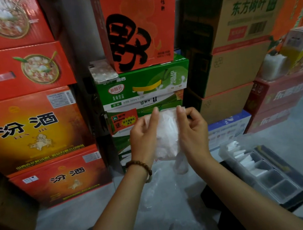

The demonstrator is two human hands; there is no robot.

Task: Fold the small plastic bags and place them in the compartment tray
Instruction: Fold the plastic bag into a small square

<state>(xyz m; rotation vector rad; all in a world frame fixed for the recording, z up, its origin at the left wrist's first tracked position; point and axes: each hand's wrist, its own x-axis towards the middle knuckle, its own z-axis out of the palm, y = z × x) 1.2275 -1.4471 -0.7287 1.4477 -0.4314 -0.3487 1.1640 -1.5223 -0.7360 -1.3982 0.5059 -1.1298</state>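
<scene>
Plastic bag (167, 134) partly hidden behind left hand (143, 136).

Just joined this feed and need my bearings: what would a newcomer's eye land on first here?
Centre frame, the left hand and right hand pinch a thin white bag held up between them. Behind rise stacked red boxes, one with a huge black character. Low on the right lies the tray, folded bags in its far compartments.
</scene>
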